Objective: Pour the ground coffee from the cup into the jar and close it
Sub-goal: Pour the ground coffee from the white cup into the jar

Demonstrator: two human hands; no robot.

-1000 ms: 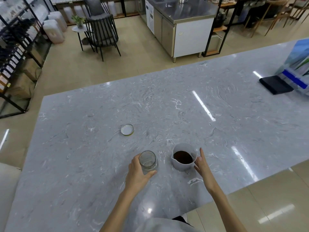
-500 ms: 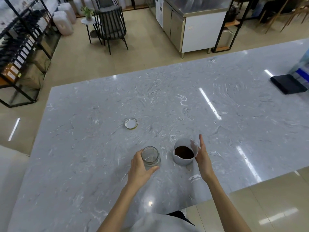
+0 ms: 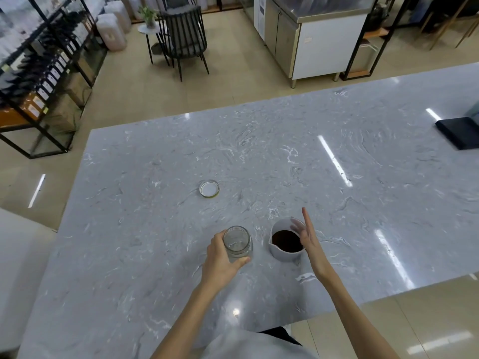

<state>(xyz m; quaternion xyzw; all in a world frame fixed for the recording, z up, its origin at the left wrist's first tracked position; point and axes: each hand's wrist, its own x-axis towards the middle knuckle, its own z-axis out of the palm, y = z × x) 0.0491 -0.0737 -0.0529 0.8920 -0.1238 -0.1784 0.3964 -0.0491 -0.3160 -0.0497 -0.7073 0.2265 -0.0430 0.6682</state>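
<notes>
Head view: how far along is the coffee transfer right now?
Done: the round metal lid is off, lying on the grey marble table. In hand: the left hand grips the clear glass jar, which looks empty; the right hand is open against the white cup, which holds dark ground coffee. Left: lift, pour, fit the lid.

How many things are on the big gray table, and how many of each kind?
Glass jar: 1
Jar lid: 1
Cup of ground coffee: 1
Flat black thing near the far right edge: 1
Total: 4 things on the marble table.
</notes>
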